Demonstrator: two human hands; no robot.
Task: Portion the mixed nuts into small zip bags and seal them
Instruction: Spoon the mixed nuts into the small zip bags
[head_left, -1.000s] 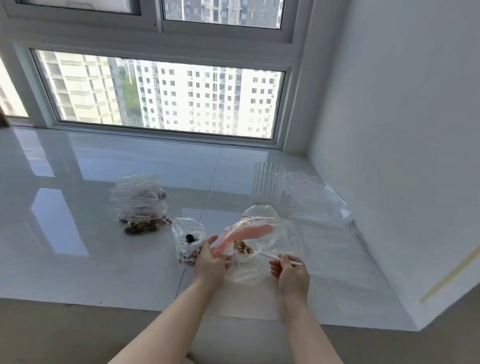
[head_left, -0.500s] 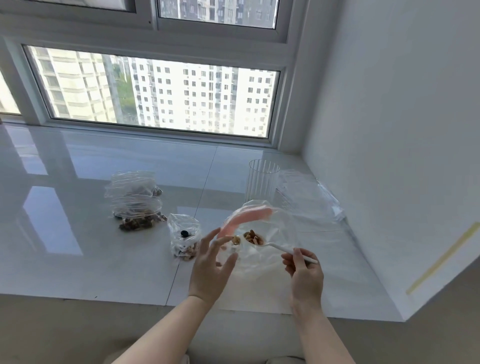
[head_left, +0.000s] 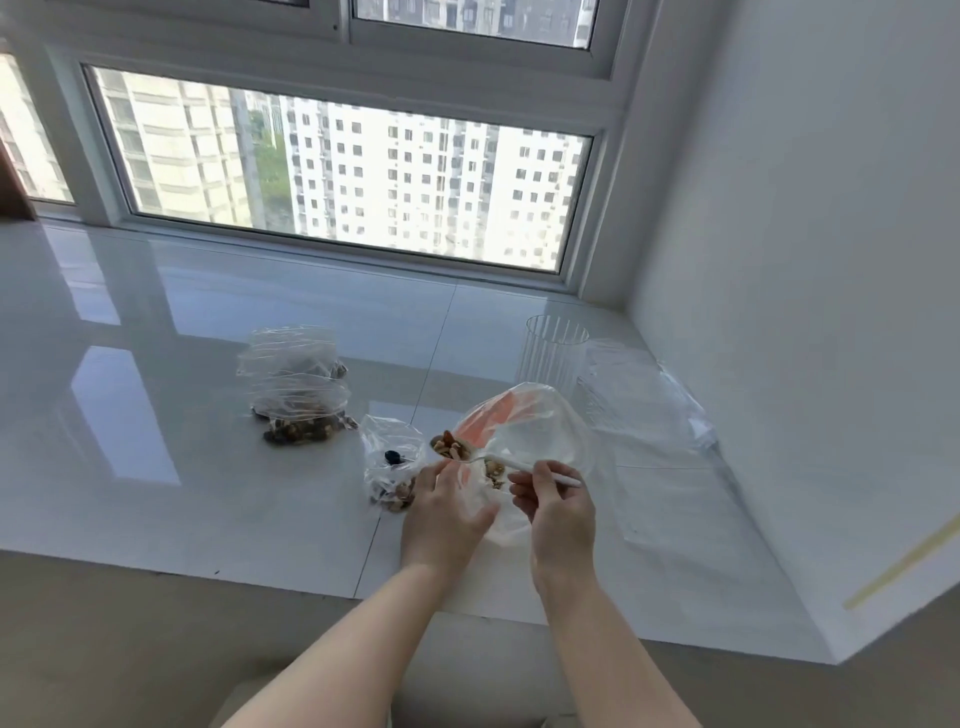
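Observation:
A large clear bag with a pink strip (head_left: 524, 426) holds mixed nuts in front of me. My right hand (head_left: 558, 514) pinches a white plastic spoon (head_left: 511, 461) loaded with nuts (head_left: 451, 445), its bowl out past the bag's left edge. My left hand (head_left: 444, 512) rests against the bag's left side with fingers spread. A small zip bag (head_left: 392, 465) standing open with a few nuts sits just left of my left hand. Two filled small bags (head_left: 296, 387) are stacked further left.
A ribbed clear cup (head_left: 553, 351) stands behind the large bag. Empty zip bags (head_left: 639, 400) lie flat at the right by the white wall (head_left: 805, 312). The glossy white sill (head_left: 156, 415) ends in a front edge near my forearms.
The spoon came up out of the large bag with nuts and moved left toward the small open bag. My left hand shifted from the bag's mouth to its left side.

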